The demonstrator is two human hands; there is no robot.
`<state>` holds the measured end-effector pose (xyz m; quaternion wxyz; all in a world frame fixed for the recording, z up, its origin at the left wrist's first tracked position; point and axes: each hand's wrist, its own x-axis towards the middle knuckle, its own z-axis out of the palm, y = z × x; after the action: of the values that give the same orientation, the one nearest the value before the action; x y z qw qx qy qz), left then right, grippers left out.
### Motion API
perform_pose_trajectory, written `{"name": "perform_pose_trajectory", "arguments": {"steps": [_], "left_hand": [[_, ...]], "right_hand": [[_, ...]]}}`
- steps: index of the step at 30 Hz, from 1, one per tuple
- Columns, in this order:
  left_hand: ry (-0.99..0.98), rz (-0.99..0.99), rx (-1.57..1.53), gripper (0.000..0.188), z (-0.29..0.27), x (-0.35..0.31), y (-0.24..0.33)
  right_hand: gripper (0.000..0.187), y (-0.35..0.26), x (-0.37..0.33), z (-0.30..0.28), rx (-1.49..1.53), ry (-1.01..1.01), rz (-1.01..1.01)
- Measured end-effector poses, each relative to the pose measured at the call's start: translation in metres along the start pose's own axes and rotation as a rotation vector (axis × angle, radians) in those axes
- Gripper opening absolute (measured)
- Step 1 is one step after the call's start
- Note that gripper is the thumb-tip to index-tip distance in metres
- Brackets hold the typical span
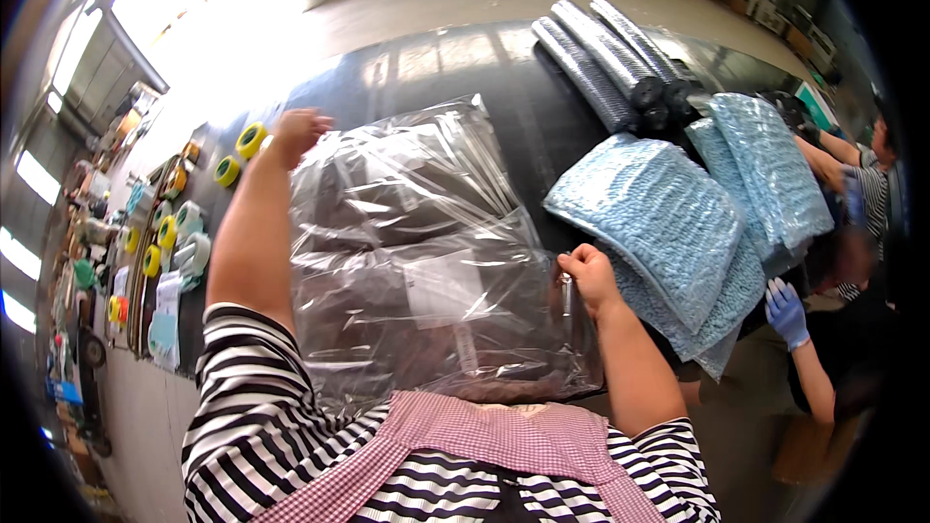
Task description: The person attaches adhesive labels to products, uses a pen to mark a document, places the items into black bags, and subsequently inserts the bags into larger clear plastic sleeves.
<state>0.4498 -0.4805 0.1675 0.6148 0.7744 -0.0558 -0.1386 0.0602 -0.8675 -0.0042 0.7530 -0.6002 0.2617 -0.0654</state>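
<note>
A large clear plastic bag (387, 276) lies spread on the dark table before me, crinkled and shiny. Through its film show dark contents, with a pale paper sheet (444, 289) in the middle; I cannot make out what the contents are. My left hand (298, 138) reaches to the bag's far left corner, its fingers curled in at the film's edge. At the right side, my right hand (589, 276) pinches the bag's edge between thumb and fingers. Light blue textured bundles in clear wrap (654, 223) lie just beyond my right hand.
Black film-wrapped rolls (610, 58) lie at the far right of the table (387, 68). Yellow tape rolls (251, 140) stand beside my left forearm, with more tape and papers (167, 320) further left. At right, a co-worker's blue-gloved hand (787, 314) is near the blue bundles.
</note>
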Motion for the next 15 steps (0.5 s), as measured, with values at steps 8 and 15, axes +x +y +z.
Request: {"name": "perform_pose_trajectory", "arguments": {"steps": [8,15], "left_hand": [[1.013,0.337,-0.049,0.022,-0.294,-0.071,-0.113],[1.164,0.325,-0.031,0.014,-0.36,-0.142,-0.208]], "right_hand": [[0.025,-0.013,0.01,0.023,-0.736,-0.215,0.002],[0.038,-0.031,-0.004,0.013,-1.564,-0.113,0.017]]}}
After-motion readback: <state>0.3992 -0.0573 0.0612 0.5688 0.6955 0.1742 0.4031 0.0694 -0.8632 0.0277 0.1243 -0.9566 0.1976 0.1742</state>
